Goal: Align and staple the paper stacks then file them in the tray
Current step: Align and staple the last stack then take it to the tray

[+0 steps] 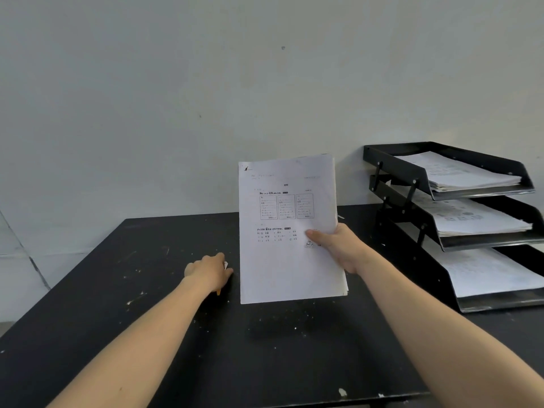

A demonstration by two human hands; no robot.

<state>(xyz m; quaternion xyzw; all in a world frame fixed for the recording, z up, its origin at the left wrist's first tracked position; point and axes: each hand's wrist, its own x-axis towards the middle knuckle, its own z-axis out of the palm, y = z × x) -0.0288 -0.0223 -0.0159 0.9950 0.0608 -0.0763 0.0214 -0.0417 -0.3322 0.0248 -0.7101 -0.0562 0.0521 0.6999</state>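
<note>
Two hands in my view. Left hand (210, 272) is curled round something small on the table (147, 334); I can't tell what. Right of it, the stack (282, 260) stands upright, long axis vertical, print facing me, bottom edge at the table. Right hand (338, 245) pinches its right edge at mid-height, thumb in front. Light and floppy, I judge; sheets fan below the pinch, so hold near an edge. Further right, the tray (418, 172) holds papers.
</note>
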